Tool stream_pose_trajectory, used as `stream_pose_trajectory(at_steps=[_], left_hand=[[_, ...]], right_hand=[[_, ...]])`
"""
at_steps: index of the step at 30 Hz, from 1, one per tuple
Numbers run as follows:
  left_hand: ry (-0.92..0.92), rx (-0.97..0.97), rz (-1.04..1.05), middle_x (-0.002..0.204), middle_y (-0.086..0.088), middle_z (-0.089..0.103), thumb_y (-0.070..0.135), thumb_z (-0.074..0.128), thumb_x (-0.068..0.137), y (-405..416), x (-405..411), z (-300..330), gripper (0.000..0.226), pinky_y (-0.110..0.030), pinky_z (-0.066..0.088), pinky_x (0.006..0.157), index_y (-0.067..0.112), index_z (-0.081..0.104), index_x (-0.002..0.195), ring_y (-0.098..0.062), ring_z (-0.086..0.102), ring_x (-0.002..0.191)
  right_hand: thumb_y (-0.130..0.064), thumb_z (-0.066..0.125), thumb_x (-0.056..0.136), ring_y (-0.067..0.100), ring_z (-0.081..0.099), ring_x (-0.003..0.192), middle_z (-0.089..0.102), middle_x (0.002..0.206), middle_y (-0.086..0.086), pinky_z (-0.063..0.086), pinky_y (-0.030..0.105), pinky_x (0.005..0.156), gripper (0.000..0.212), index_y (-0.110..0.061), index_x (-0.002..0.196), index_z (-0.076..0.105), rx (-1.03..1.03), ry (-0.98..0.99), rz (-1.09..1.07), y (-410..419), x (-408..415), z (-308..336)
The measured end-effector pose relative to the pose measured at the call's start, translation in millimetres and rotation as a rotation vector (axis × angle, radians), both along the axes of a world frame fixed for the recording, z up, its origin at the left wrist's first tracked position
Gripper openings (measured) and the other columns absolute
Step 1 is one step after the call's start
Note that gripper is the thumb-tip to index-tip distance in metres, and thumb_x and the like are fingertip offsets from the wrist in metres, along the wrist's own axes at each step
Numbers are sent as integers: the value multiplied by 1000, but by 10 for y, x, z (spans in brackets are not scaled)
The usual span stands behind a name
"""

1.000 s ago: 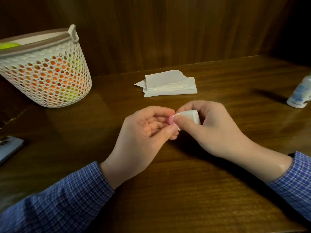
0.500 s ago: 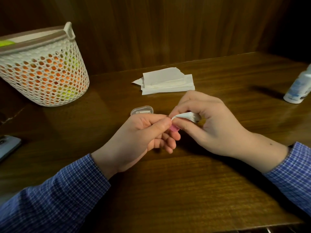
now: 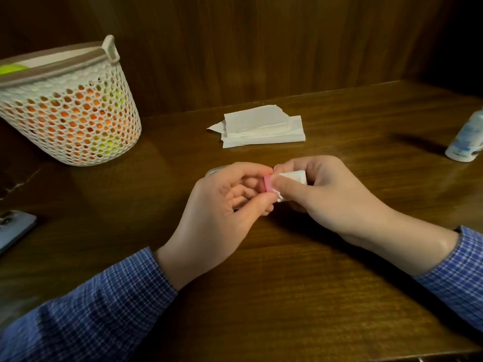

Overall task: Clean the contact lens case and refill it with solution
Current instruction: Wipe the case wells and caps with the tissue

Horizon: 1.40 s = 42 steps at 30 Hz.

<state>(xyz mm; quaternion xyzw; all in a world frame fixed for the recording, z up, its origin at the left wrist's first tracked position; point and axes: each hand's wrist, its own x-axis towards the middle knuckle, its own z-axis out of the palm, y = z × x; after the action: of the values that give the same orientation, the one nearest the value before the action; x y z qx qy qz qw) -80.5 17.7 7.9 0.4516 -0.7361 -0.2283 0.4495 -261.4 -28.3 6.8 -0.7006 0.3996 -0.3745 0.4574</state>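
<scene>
Pink cap [image 3: 268,182] pinched in left hand [image 3: 222,205], touching folded tissue [image 3: 291,178] gripped by right hand [image 3: 326,194], above table [image 3: 287,283].

— What differs from half a second ago?
— The pink cap [image 3: 268,183] sits upright between both hands again, and the left hand [image 3: 224,205] now almost hides the clear piece [image 3: 213,171] behind it.

Both hands meet mid-desk [image 3: 300,296]; bare wood lies open in front of them. Behind stand a tissue stack [image 3: 261,130], a mesh basket [image 3: 70,118] far left, a bottle [image 3: 466,142] far right, and perhaps a phone [image 3: 13,228] at the left edge.
</scene>
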Motion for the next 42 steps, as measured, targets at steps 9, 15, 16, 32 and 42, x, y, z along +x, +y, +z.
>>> stream_pose_trajectory(at_steps=[9,15,16,32,42], left_hand=[[138,294,-180,91,-2,76,28,55,91,-34,57,42,35,-26,62,68,15,69,120,-18,75,79],[45,366,-214,89,-3,73,38,44,95,-28,83,51,44,-33,63,68,8,68,116,-19,74,76],[29,368,-213,88,-3,73,40,42,95,-24,88,58,46,-33,63,68,7,68,114,-19,73,75],[363,454,-146,99,-7,77,21,63,90,-81,76,-33,28,-36,61,80,13,71,116,-24,74,91],[368,379,-86,92,-6,79,30,66,80,-94,78,-34,37,-31,62,75,13,73,113,-22,76,84]], right_hand=[[-31,83,83,11,70,82,73,82,-13,54,17,69,15,-19,88,77,-523,17,-149,28,-69,-3],[-22,81,85,11,68,82,74,88,3,56,26,70,19,-5,93,78,-781,95,-95,13,-104,-9],[-22,81,85,11,68,83,74,88,4,56,26,70,19,-5,93,78,-797,104,-91,16,-101,-12],[-10,80,86,12,65,86,71,92,-1,54,20,74,12,-10,96,75,-745,99,-152,18,-105,22],[-12,77,88,12,72,96,78,95,-10,59,23,81,18,-22,103,79,-417,-26,28,26,-128,85]])
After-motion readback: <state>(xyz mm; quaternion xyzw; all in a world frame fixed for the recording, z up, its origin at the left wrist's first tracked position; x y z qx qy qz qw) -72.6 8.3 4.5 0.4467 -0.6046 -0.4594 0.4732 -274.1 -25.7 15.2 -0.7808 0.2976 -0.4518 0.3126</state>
